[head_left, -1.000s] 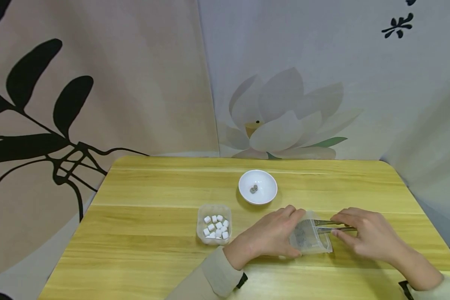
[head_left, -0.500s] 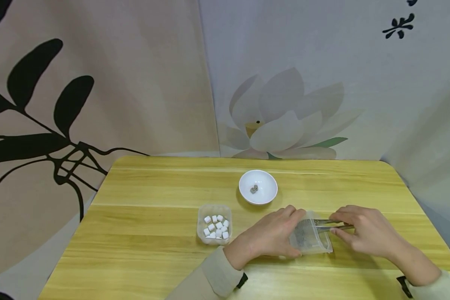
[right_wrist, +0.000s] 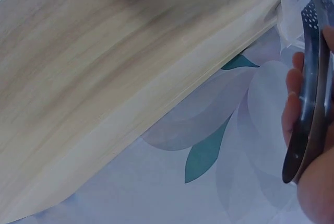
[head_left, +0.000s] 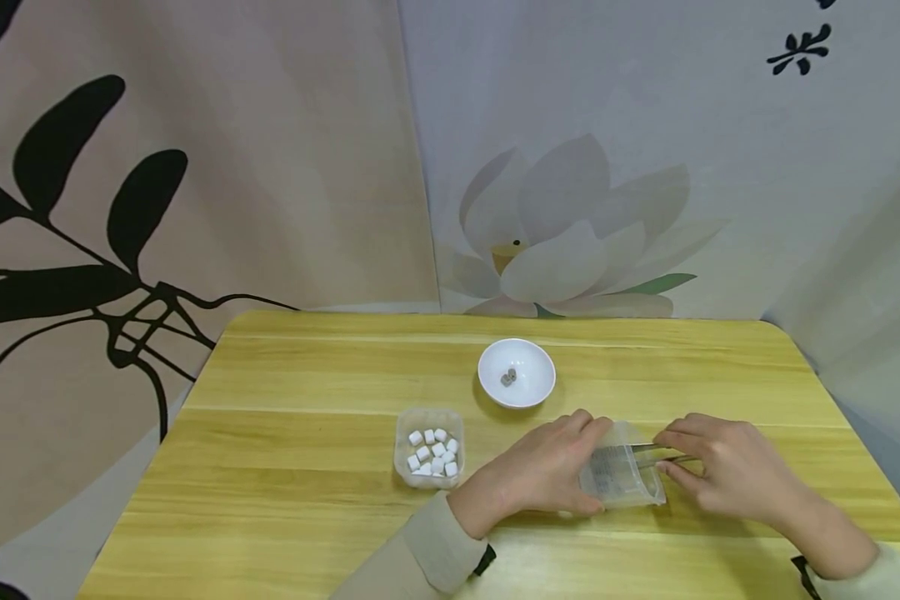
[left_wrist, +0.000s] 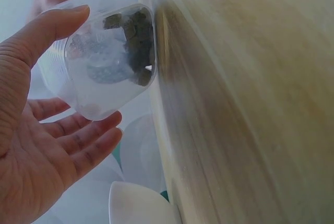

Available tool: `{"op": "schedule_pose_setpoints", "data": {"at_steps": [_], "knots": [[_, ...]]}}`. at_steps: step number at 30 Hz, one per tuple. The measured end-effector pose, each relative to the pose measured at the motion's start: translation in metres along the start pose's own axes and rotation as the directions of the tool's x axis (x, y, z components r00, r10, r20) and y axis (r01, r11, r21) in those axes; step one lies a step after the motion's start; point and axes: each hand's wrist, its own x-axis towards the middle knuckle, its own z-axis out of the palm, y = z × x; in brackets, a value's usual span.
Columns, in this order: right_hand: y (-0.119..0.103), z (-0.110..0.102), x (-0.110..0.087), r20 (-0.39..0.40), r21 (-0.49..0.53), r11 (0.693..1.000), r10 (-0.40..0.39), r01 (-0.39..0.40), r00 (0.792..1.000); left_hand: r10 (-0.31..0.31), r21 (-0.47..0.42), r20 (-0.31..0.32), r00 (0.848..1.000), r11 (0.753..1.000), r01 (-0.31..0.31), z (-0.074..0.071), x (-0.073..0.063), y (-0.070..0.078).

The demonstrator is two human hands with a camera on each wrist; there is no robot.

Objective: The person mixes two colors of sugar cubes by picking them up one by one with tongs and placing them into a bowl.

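Observation:
My left hand (head_left: 536, 471) grips a clear plastic tub (head_left: 621, 483) that lies tilted on its side, its mouth toward the right. In the left wrist view the thumb presses one wall and the fingers lie along the opposite one. Dark brownish-grey pieces (left_wrist: 138, 38) show through the tub's base, gathered on the table side. My right hand (head_left: 738, 467) holds metal tongs (right_wrist: 311, 78) with perforated ends, thumb and fingers on the two arms. The tongs reach into the tub's mouth; whether they pinch a piece cannot be seen.
A white bowl (head_left: 536, 387) with a few small grey pieces (head_left: 508, 377) stands behind the left hand. Left of that hand is a second clear tub (head_left: 403, 454) with several white cubes (head_left: 437, 451). The wooden table (head_left: 292, 467) ends at a printed curtain (head_left: 330, 150).
My right hand has moved slightly left, taking the tongs further into the tub. The left hand and the tub have stayed in place.

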Motion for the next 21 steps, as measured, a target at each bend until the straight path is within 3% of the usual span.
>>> {"op": "schedule_pose_setpoints", "data": {"at_steps": [21], "knots": [[0.006, -0.015, -0.023, -0.119, 0.066, 0.99, 0.128, -0.121, 0.985, 0.002, -0.004, -0.023, 1.0, 1.0, -0.003, -0.001, 0.0, 0.001]]}}
